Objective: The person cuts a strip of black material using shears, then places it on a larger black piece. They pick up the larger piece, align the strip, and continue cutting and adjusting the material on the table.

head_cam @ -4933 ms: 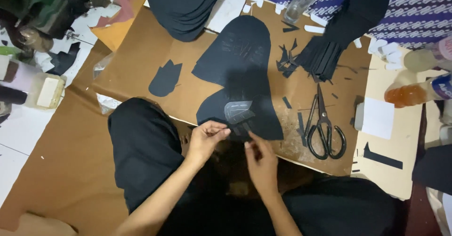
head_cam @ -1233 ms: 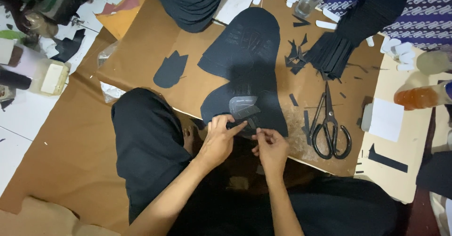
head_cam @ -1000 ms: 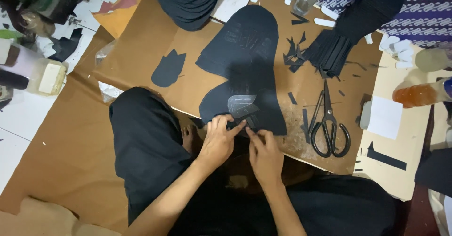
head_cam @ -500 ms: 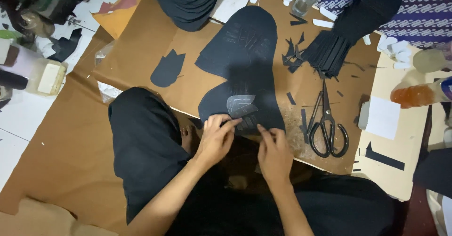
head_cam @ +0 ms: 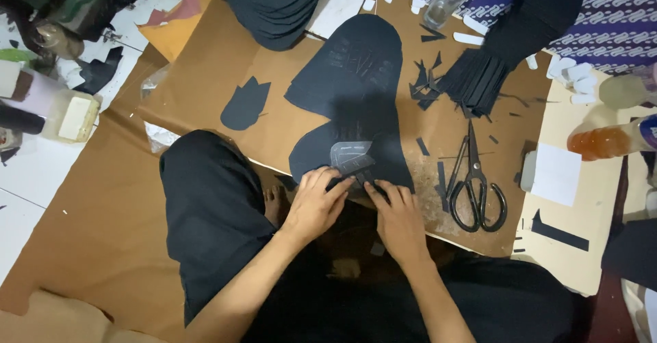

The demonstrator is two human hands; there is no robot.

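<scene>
Left hand (head_cam: 316, 202) and right hand (head_cam: 398, 214) pinch a thin, floppy black piece (head_cam: 352, 167); best held by its near edge.

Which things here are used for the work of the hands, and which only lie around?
In use:
- left hand
- right hand
- small dark strip
- grey template
- black sheet

Lying about:
- scissors
- orange bottle
- white paper
- pile of black strips
</scene>
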